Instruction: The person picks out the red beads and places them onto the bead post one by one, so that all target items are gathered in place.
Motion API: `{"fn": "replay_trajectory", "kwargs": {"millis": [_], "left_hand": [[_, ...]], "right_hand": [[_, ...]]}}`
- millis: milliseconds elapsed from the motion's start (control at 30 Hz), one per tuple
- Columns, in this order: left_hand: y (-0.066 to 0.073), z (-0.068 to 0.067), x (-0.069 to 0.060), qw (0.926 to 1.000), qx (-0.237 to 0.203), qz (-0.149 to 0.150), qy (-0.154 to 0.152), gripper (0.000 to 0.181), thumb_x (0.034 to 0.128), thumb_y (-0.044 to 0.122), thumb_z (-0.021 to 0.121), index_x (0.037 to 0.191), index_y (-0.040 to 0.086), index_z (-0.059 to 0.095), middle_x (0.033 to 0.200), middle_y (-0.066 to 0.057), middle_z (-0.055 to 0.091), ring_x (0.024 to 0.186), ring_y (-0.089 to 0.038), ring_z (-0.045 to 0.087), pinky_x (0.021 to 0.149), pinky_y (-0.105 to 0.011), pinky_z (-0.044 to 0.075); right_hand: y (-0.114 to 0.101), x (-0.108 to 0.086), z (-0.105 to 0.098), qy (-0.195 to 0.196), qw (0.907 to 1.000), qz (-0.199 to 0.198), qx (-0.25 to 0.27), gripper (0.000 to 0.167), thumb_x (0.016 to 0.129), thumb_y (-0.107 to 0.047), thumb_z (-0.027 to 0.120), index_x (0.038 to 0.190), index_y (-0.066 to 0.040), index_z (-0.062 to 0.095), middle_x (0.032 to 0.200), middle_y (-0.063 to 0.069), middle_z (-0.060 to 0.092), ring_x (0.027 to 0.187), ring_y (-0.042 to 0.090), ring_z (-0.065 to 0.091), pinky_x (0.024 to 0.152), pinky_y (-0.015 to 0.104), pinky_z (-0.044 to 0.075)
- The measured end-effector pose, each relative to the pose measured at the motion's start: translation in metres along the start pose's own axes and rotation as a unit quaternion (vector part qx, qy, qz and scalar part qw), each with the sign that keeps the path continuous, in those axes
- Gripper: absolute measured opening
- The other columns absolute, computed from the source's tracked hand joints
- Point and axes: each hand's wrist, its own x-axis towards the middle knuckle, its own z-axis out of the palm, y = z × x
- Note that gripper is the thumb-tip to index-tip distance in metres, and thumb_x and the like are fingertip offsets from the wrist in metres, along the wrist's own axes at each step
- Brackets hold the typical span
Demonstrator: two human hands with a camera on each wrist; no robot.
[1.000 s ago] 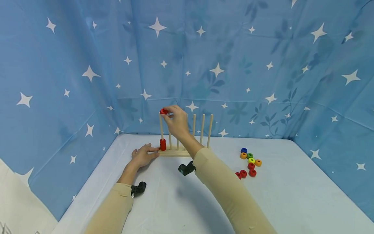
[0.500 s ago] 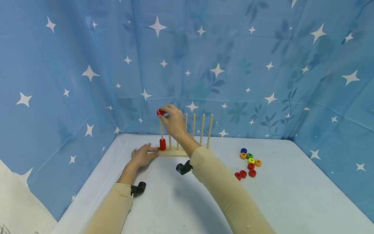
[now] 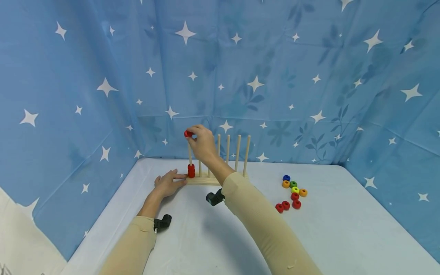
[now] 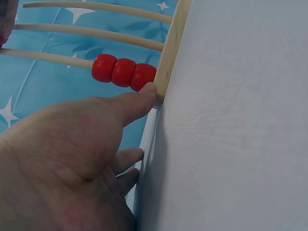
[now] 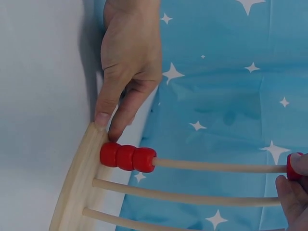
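A wooden peg rack (image 3: 203,180) with several upright rods stands at the back of the table. Three red beads (image 5: 126,157) are stacked at the foot of its leftmost rod. My left hand (image 3: 167,183) holds the rack's left end, thumb at the front edge and index finger behind, close to the lowest bead. Between thumb and fingers, my right hand (image 3: 203,143) pinches another red bead (image 3: 187,133) at the top of that same rod. In the right wrist view, this bead (image 5: 291,166) is at the rod's tip. The right hand and forearm partly cover the middle rods.
Loose beads lie on the white table (image 3: 330,214) to the right: several red beads (image 3: 286,205), two orange, a yellow bead (image 3: 295,190), a green bead (image 3: 293,184) and a blue bead (image 3: 286,178). A blue star-patterned curtain (image 3: 292,57) hangs behind the table.
My right hand has shifted slightly left with its red bead, from just right of the leftmost rod's tip to over it, then a little down. My left hand stays at the rack's end.
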Motion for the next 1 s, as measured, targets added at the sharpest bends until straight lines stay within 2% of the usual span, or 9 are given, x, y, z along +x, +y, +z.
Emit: {"fn": "replay_trajectory", "kwargs": {"millis": [267, 1000], "left_hand": [[-0.0002, -0.0003, -0.0006, 1.0000, -0.004, 0.000, -0.003, 0.038, 0.1034, 0.035, 0.065, 0.137, 0.017, 0.071, 0.167, -0.021, 0.033, 0.158, -0.045, 0.022, 0.123, -0.070, -0.002], [0.0003, -0.0002, -0.0004, 1.0000, -0.001, -0.001, 0.000, 0.038, 0.1036, 0.035, 0.065, 0.137, 0.018, 0.071, 0.168, -0.020, 0.033, 0.158, -0.045, 0.022, 0.123, -0.070, -0.001]], "right_hand": [[0.0006, 0.0006, -0.0009, 0.004, 0.9999, 0.015, -0.001, 0.028, 0.098, -0.009, 0.073, 0.126, -0.002, 0.075, 0.128, 0.011, 0.070, 0.116, 0.023, 0.070, 0.089, 0.024, 0.061], [0.0002, 0.0046, -0.0010, -0.004, 0.9995, 0.022, -0.022, 0.028, 0.100, -0.013, 0.071, 0.127, -0.005, 0.075, 0.130, 0.009, 0.070, 0.117, 0.024, 0.069, 0.090, 0.028, 0.061]]}}
